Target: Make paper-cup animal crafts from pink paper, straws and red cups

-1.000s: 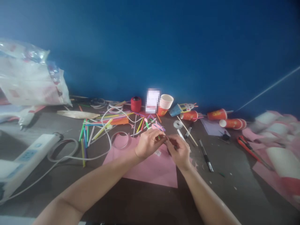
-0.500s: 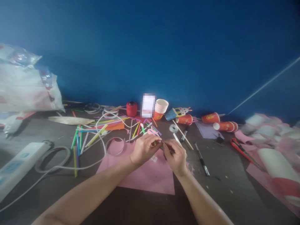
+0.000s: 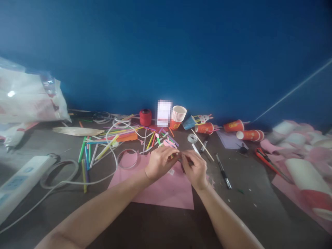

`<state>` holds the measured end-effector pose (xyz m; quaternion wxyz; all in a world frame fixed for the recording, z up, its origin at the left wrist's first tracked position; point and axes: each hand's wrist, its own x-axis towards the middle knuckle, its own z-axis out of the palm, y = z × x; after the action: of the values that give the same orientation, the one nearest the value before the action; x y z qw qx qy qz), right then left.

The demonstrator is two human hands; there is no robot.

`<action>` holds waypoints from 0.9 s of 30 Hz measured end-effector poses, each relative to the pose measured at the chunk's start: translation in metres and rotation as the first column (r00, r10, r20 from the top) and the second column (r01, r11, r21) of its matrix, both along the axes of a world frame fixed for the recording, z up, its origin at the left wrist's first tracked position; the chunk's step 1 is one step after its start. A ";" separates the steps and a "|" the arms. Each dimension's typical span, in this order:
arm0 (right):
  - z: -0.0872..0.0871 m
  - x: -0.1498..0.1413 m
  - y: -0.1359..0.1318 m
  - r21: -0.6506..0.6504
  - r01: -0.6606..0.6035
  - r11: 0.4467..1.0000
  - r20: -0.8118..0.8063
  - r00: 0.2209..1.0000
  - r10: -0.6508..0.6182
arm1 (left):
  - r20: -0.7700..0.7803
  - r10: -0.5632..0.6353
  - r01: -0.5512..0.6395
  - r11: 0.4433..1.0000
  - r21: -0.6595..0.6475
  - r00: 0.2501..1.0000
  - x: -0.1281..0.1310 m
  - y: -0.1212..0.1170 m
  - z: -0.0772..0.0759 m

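Observation:
My left hand [image 3: 160,162] and my right hand [image 3: 194,169] meet above a sheet of pink paper [image 3: 163,195], thumbs and fingertips pinched close together. Whatever small thing lies between the fingertips is mostly hidden, so I cannot name it. A bit of yellow shows under the left fingers. Just beyond the left hand are a pink cut-out [image 3: 168,142] and the ends of coloured straws. A small whitish piece [image 3: 171,172] rests on the pink paper between the wrists.
Coloured straws [image 3: 103,148], a white cable and a power strip [image 3: 24,185] lie left. Behind stand a red spool [image 3: 145,118] and stacked paper cups [image 3: 178,113]. Right are a tape roll [image 3: 192,138], a pen [image 3: 223,171], a red cutter [image 3: 272,164] and more cups [image 3: 250,135].
The view has shifted slightly, with the table's things a little higher in it. Both hands stay pinched together over the pink paper, with only a small shift of the fingers.

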<state>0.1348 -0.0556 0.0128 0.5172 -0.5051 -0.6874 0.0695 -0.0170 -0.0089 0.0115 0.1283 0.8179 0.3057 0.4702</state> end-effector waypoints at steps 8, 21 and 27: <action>-0.002 0.002 0.000 -0.012 0.020 1.000 0.020 1.000 -0.020 | -0.028 0.007 -0.006 1.000 0.028 1.000 0.000 0.001 -0.002; 0.000 0.002 0.000 -0.007 0.024 1.000 0.023 0.999 -0.024 | -0.044 0.026 -0.021 0.993 0.113 0.999 0.001 0.002 -0.003; 0.002 0.003 0.000 0.007 -0.008 1.000 0.022 1.000 0.007 | -0.059 0.024 -0.017 0.993 0.116 0.998 0.002 0.002 -0.004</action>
<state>0.1379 -0.0556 0.0151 0.5113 -0.5013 -0.6951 0.0634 -0.0151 -0.0073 0.0070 0.0669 0.8346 0.2902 0.4635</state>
